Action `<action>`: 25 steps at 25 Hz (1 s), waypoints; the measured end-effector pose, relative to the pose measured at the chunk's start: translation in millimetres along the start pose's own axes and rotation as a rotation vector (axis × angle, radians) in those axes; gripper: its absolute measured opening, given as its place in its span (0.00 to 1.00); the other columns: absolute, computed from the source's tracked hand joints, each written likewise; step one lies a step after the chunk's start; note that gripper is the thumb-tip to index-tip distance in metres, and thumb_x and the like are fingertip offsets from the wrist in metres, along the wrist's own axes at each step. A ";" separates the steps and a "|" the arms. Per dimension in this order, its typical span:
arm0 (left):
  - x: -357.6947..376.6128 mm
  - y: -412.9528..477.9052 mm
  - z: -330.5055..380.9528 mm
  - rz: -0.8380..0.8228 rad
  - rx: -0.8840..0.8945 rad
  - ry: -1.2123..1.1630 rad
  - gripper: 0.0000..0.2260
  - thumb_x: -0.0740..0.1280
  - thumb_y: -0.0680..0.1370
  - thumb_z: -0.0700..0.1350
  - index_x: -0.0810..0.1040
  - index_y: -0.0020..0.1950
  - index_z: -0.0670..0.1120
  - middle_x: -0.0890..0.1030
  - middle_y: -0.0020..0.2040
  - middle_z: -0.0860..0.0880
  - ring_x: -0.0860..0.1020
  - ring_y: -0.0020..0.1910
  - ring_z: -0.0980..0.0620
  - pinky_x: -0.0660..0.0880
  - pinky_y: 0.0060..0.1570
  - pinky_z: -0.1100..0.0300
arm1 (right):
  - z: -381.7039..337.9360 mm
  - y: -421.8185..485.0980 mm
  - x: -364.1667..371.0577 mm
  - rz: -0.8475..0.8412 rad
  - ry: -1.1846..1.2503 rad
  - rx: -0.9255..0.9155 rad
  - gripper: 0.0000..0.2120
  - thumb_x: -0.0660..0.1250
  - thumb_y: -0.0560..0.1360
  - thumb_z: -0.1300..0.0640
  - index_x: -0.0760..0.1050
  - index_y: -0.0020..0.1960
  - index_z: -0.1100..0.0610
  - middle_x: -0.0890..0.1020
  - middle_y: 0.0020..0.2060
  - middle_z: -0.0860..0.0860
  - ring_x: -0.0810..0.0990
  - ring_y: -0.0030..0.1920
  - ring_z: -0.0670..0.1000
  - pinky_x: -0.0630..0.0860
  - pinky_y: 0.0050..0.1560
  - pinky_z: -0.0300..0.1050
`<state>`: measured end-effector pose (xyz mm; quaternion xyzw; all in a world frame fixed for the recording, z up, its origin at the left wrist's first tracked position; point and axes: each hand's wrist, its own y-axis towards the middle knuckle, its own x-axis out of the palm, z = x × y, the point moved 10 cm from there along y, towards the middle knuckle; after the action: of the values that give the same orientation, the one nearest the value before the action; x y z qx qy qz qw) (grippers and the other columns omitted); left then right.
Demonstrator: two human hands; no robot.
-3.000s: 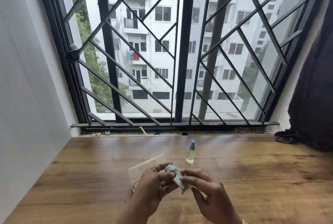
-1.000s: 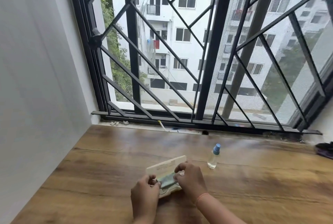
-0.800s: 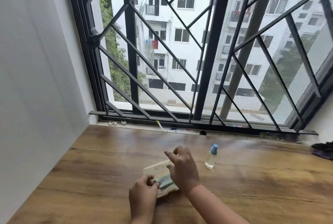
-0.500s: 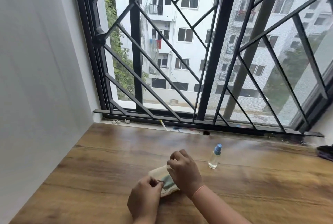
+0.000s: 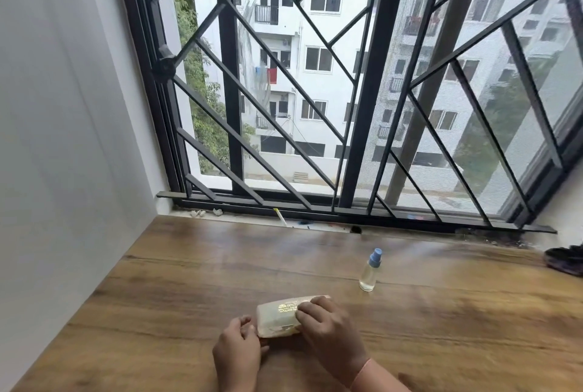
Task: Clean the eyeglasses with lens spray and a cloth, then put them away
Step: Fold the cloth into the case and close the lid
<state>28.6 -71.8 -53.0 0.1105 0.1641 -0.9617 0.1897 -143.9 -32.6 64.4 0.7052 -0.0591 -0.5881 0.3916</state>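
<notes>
Pale translucent plastic case (image 5: 277, 316) on the wooden counter (image 5: 157, 312): its lid, raised a second ago, now lies closed. My right grip (image 5: 328, 331) clamps its right end; whether the left grip (image 5: 238, 350) holds it I cannot tell. Contents hidden.

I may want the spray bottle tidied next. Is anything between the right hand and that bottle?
Nothing visible. The right hand holds the cream case, and only bare wooden tabletop lies between it and the spray bottle, standing upright farther back and to the right.
</notes>
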 end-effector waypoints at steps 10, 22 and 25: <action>14.1 2.4 -0.9 -0.167 -0.032 0.017 0.10 0.80 0.61 0.52 0.82 0.24 0.50 0.81 0.23 0.49 0.81 0.24 0.53 0.82 0.39 0.54 | 49.2 -22.2 6.8 0.082 0.329 0.499 0.05 0.73 0.69 0.54 0.83 0.43 0.54 0.83 0.43 0.50 0.80 0.44 0.52 0.75 0.48 0.40; 16.6 11.1 -1.8 -0.216 -0.053 0.044 0.11 0.82 0.58 0.51 0.83 0.26 0.47 0.83 0.26 0.45 0.83 0.29 0.47 0.81 0.44 0.50 | 102.3 -63.5 29.9 -0.166 0.550 1.318 0.15 0.80 0.59 0.52 0.83 0.37 0.62 0.86 0.36 0.56 0.82 0.38 0.52 0.68 0.34 0.39; 13.9 4.6 8.6 -0.216 -0.045 0.022 0.10 0.81 0.60 0.47 0.83 0.24 0.47 0.82 0.25 0.46 0.83 0.26 0.47 0.82 0.42 0.50 | 101.1 -65.1 31.4 -0.174 0.557 1.328 0.12 0.80 0.58 0.52 0.81 0.31 0.58 0.85 0.34 0.56 0.78 0.34 0.48 0.67 0.33 0.39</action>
<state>16.6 -83.5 -50.1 0.0983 0.1984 -0.9714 0.0854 -247.5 -53.8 -0.8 0.9200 -0.2455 -0.2558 -0.1669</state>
